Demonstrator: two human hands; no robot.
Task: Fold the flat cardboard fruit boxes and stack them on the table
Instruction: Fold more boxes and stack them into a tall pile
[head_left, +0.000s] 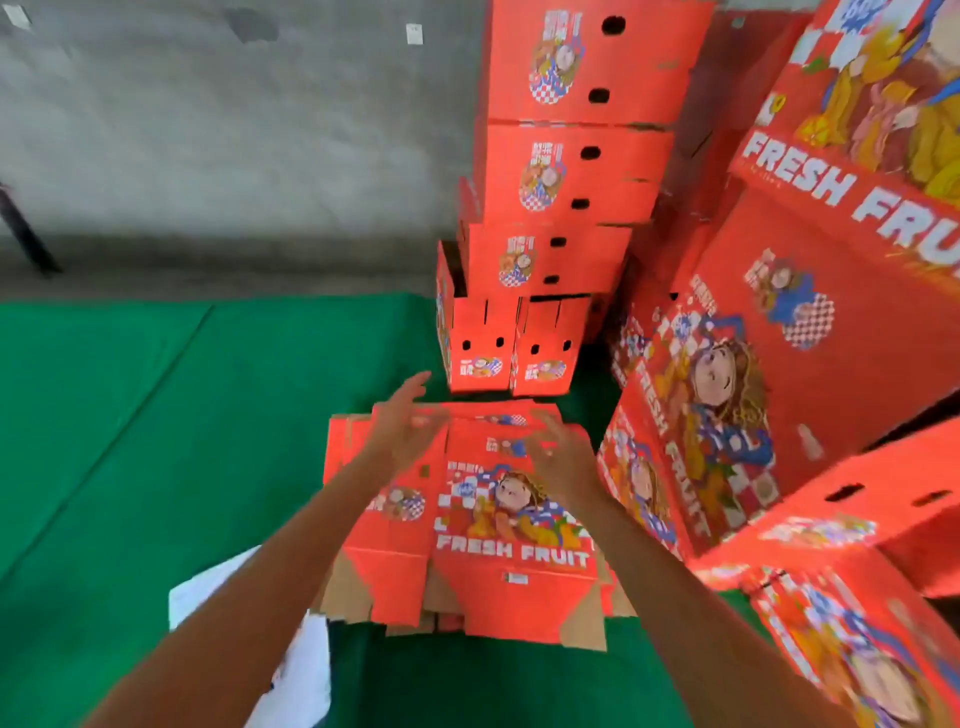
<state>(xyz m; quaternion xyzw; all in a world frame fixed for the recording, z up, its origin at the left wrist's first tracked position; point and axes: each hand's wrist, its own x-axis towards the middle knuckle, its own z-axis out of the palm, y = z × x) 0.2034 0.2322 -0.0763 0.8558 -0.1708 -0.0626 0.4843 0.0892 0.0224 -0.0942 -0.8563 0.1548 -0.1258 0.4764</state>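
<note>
"FRESH FRUIT" on the top flat box (514, 558); "FRESH FRU" on a folded box (852, 192) at right

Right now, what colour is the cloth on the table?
Green. The table's green cloth shows best in the head view, its only view.

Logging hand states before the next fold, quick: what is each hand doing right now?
Left hand: open, fingers spread over the flat box pile, holding nothing.
Right hand: open, fingers loosely bent above the same pile, holding nothing.
</note>
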